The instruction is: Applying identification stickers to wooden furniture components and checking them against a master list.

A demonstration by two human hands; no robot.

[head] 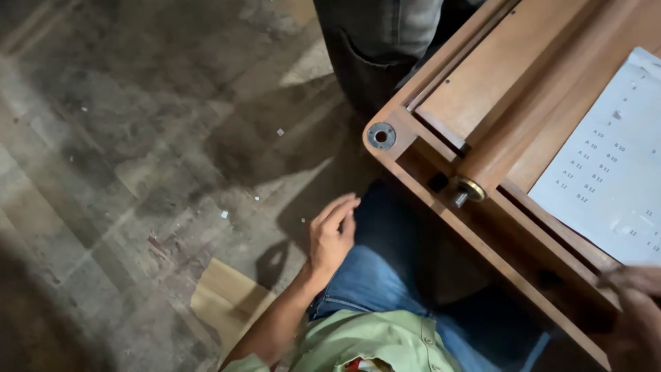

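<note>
A wooden roller (527,131) lies across a wooden frame (441,213), its long axis running from the frame's near-left edge up toward the far right. Its near end carries a brass cap (469,189) with a short metal pin that points down-left, toward the frame's edge rail. A round metal fitting (381,136) sits on the frame's left corner, and a printed paper sheet (609,172) lies on the board to the right of the roller.

Left of the frame there is open concrete floor (117,151) (scuffed, with small scraps), and a flat piece of cardboard (224,296) lies near the bottom.

The left hand (332,231) is below and left of the roller's capped end, clear of the frame, fingers loosely curled, holding nothing and resting by the jeans-clad thigh (385,275). The right hand (637,310) is blurred at the frame's near-right edge; I cannot tell its grip.
</note>
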